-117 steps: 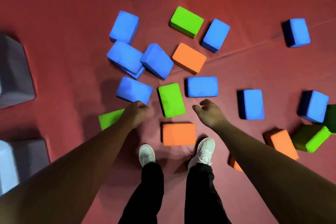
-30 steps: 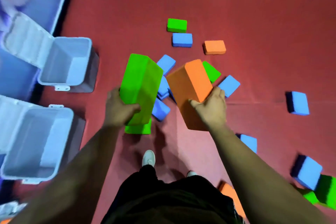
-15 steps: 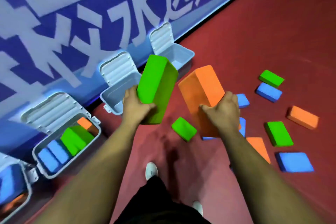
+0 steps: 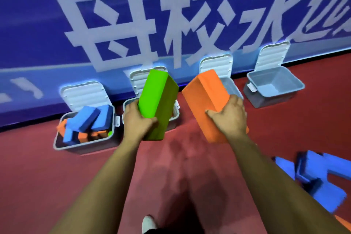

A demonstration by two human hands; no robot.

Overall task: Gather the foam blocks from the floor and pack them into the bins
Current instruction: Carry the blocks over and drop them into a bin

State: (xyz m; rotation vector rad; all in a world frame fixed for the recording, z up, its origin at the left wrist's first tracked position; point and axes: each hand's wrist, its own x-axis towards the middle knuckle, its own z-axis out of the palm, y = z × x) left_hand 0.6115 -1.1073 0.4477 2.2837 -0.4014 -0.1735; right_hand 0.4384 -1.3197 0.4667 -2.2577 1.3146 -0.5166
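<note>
I hold a green block [image 4: 154,105] gripped in my left hand [image 4: 137,120] and an orange block [image 4: 206,100] in my right hand [image 4: 228,118], both raised before a row of four open bins along the blue wall [image 4: 57,5]. To pack well, I judge each block should go in flat. The leftmost bin [image 4: 83,144] is heaped with blue and orange blocks; the far right bin [image 4: 275,85] looks empty; the two middle bins are mostly hidden behind my blocks. More blue blocks [image 4: 315,176] lie on the red floor [image 4: 38,176]
</note>
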